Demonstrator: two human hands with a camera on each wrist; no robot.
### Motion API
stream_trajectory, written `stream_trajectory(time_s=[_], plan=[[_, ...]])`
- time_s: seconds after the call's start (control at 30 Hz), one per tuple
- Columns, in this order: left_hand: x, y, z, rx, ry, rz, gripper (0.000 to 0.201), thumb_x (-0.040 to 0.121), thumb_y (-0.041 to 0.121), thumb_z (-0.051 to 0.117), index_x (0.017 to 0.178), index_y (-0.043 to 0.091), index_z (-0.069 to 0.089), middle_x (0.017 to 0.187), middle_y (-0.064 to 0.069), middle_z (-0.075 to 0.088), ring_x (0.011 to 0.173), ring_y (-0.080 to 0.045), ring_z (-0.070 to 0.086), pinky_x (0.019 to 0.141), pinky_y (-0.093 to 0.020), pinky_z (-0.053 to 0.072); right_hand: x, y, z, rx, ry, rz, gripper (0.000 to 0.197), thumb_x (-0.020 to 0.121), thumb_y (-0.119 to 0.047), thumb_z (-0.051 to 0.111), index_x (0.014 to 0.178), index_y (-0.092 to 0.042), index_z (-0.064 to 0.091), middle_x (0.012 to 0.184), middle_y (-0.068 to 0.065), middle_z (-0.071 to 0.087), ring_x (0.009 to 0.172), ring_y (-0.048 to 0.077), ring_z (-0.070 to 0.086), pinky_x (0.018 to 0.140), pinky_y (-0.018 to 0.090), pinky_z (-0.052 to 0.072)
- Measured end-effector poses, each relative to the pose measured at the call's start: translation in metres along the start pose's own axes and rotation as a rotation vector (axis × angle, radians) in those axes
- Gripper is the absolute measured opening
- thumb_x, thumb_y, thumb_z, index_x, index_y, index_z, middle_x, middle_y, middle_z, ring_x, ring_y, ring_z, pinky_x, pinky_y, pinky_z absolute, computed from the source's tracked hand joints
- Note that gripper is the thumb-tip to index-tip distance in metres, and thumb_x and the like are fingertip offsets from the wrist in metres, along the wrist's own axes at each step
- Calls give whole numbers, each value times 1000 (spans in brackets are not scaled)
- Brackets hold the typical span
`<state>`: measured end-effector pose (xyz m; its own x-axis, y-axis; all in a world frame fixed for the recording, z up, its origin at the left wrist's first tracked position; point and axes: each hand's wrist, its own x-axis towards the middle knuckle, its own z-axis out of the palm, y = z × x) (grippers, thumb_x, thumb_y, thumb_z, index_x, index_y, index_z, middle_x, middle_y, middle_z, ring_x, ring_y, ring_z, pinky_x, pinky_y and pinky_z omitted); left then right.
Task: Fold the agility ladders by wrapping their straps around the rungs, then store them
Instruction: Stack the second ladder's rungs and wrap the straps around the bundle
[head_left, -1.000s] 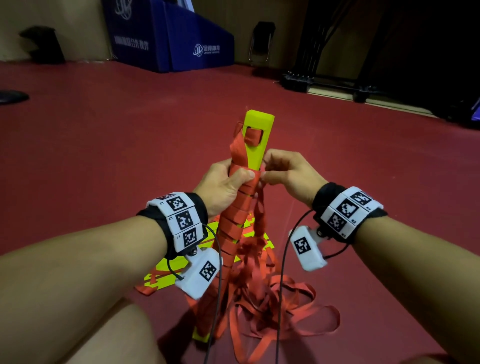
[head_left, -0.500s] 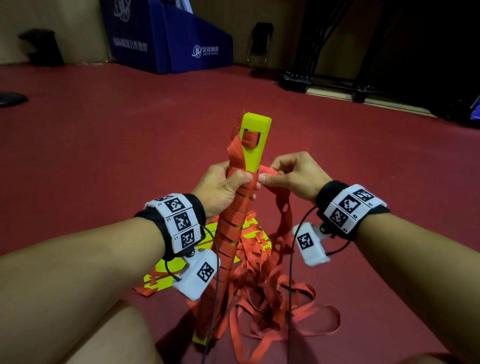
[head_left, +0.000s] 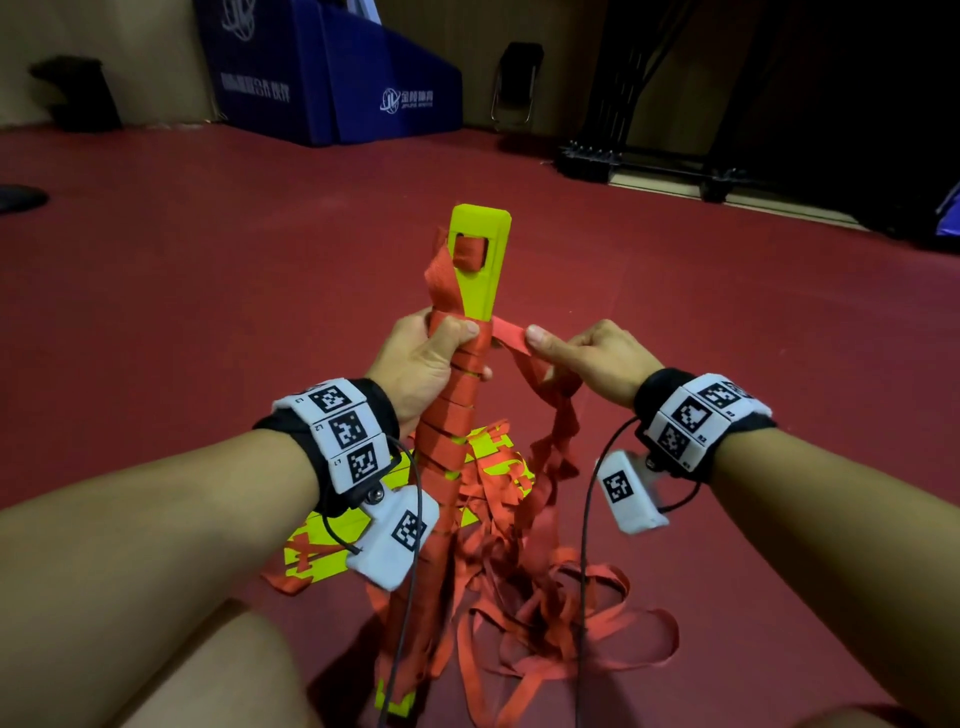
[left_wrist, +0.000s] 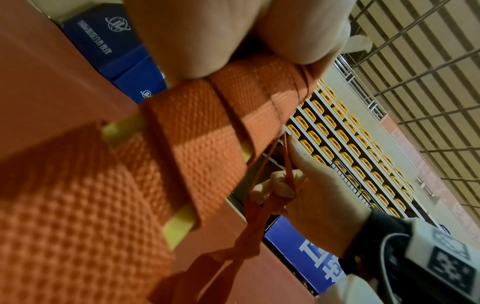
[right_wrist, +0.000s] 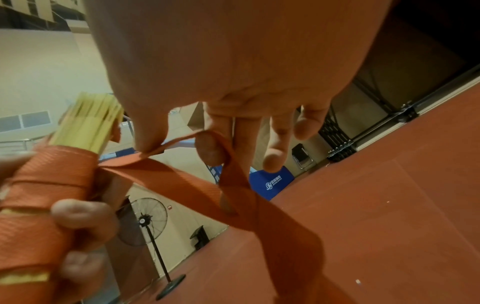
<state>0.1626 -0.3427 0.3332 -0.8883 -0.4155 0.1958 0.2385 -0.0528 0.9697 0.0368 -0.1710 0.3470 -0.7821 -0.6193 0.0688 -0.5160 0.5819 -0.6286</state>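
Upright on red floor (head_left: 208, 291): bundle of yellow plastic ladder rungs (head_left: 480, 249), foot cut off at frame edge. Left hand (head_left: 421, 364) clamped round wrapped turns; right hand (head_left: 587, 356) pinching flat red woven strap (head_left: 511, 338), pulled taut beside bundle. Stacked rung ends visible only from right wrist. White logo on blue padded block (head_left: 353, 88), lettering unreadable.

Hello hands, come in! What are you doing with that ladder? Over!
Left hand grips the bundle of yellow rungs. Right hand pinches the red strap, pulled out sideways. Wrap nearly at the top. Loose strap piled on the floor.
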Motion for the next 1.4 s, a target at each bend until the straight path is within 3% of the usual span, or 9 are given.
stream_trajectory(time_s=[0.1,0.37,0.47,0.53,0.67,0.83,1.03,1.23,1.4], plan=[[0,2,-1,-10,13,14,9,100,9,50,95,7,57,61,0,70,48,-11,62,47,-21,49,-1,1,1,-64,5,31,77,78,-81,43,52,-9,51,59,6,56,59,21,49,58,32,32],[-2,3,2,-42,0,20,22,78,28,58,91,10,56,60,-2,67,51,-13,62,50,-23,49,5,5,7,-205,8,140,95,67,-95,34,57,-4,58,53,3,42,57,27,46,56,34,31],[-1,3,0,-49,-8,35,34,71,35,65,92,10,56,61,-6,65,52,-15,62,51,-24,50,9,12,9,-256,-32,142,111,49,-108,28,92,-16,72,97,9,67,97,34,62,82,41,50],[0,3,-1,-59,-21,44,48,64,44,66,96,9,57,62,-9,66,54,-17,62,52,-24,50,8,15,11,-312,-60,176,107,54,-103,39,123,-25,65,152,10,38,135,38,41,110,51,37],[1,4,-2,-83,-29,44,40,67,41,67,92,12,57,63,-10,66,55,-18,60,55,-27,48,8,19,12,-270,24,220,96,74,-82,54,148,-23,40,160,6,20,141,38,31,116,50,30],[0,2,-1,-71,-27,43,47,61,47,65,91,11,58,62,-8,66,54,-16,61,54,-25,49,7,7,9,24,140,118,58,74,-50,68,120,-16,64,109,5,65,99,29,63,79,33,45],[1,2,-4,-86,-1,37,25,75,30,61,91,11,55,59,-7,65,51,-16,59,49,-24,49,4,6,8,307,113,58,38,73,-14,83,103,-13,60,84,8,55,64,22,54,60,40,49],[4,0,-5,-99,7,44,26,75,30,61,91,11,54,58,-7,65,50,-16,60,49,-24,49,2,0,5,281,86,-18,24,68,-30,58,50,-14,58,79,15,67,94,21,60,88,27,42],[4,-2,-4,-77,-16,43,55,59,47,66,97,9,56,60,-1,65,54,-15,63,54,-26,50,5,-3,8,461,424,-59,38,72,-37,64,67,0,74,87,0,75,78,6,63,76,35,47]])
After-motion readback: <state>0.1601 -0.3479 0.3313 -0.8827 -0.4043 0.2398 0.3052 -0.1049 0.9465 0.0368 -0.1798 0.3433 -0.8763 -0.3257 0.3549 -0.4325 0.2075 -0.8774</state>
